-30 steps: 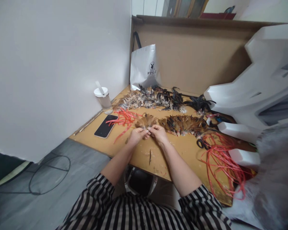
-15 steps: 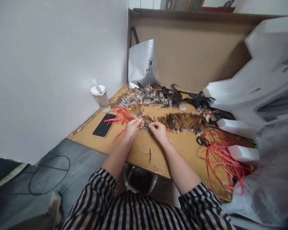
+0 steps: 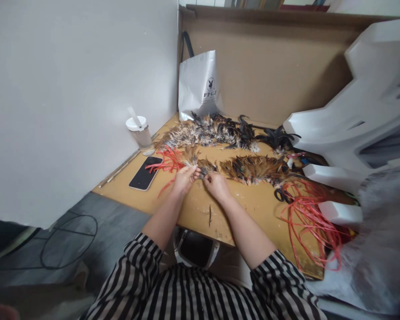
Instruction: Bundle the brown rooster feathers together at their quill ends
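Note:
My left hand (image 3: 186, 178) is closed in a pinch round the quill ends of a bunch of brown feathers (image 3: 189, 156), whose tips fan out away from me. Red plastic strips (image 3: 168, 161) lie just left of that bunch. Close by on the right, my right hand (image 3: 217, 186) has its fingers pressed together at the near edge of a small pile of brown feathers (image 3: 207, 166); what they pinch is hidden. Farther right lies a long row of brown feathers (image 3: 255, 169). Behind both hands stretches a row of speckled, pale and black feathers (image 3: 208, 132).
A phone (image 3: 146, 173) and a lidded cup (image 3: 142, 135) are on the left. A silver bag (image 3: 198, 86) stands at the back. Scissors (image 3: 282, 195) and tangled red strips (image 3: 311, 222) lie right, beside white foam pieces (image 3: 340, 212). One dark feather (image 3: 210, 215) lies near the table's front edge.
My right hand has moved slightly left and down into the small feather pile, nearer my left hand. The left hand keeps its pinch. At lower left, another person's foot has shifted and blurred.

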Demonstrator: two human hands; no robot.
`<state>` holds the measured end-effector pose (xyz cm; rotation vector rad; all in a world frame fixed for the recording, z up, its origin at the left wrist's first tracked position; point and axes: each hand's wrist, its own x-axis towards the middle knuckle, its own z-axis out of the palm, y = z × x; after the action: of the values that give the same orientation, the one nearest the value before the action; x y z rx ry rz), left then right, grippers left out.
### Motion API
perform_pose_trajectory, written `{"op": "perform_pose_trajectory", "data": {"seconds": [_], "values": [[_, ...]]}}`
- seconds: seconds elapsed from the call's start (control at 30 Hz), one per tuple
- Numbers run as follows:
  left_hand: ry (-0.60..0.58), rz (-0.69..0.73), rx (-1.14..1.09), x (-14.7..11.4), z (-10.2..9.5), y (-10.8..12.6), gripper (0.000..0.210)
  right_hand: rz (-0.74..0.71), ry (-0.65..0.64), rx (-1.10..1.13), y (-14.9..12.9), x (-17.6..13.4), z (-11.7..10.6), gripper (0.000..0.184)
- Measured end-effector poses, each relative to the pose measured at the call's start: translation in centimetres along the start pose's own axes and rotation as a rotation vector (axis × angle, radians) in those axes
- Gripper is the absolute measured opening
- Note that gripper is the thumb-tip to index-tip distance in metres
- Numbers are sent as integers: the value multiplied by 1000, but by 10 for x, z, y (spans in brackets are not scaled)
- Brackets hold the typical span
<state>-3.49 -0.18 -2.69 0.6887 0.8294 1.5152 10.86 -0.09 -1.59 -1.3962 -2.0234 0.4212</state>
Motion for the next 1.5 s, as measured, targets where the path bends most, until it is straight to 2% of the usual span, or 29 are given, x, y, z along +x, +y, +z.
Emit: {"op": "perform_pose_trajectory", "data": {"seconds": [0.1, 0.2, 0.33, 0.47, 0.57, 0.73, 0.9, 1.03, 1.27, 1.5], "values": [[-5, 4, -21, -1, -1, -1, 25, 125, 2, 329, 8, 3, 0, 11], [-5, -3, -26, -2, -1, -2, 25, 292, -48, 651, 11, 6, -3, 20], [9, -22, 8, -4, 2, -1, 23, 430, -135, 931, 7, 7, -10, 29], [-1, -50, 88, -7, 6, -1, 24, 493, -101, 1148, 2, 7, -13, 36], [-35, -61, 114, -9, 8, -2, 26, 506, -68, 1183, 0, 8, -13, 36], [-112, -99, 132, -12, 9, -4, 28, 491, 18, 1118, -6, 7, -12, 35], [-136, -127, 135, -13, 10, -5, 26, 479, 42, 1065, -10, 6, -8, 35], [-150, -128, 76, -13, 9, -4, 21, 478, -9, 1107, -7, 6, -6, 32], [-150, -163, -28, -12, 5, -2, 13, 393, -143, 1319, -4, 6, -11, 29], [-191, -206, -84, -12, 5, 0, 10, 320, -132, 1296, -6, 7, -10, 25]]}}
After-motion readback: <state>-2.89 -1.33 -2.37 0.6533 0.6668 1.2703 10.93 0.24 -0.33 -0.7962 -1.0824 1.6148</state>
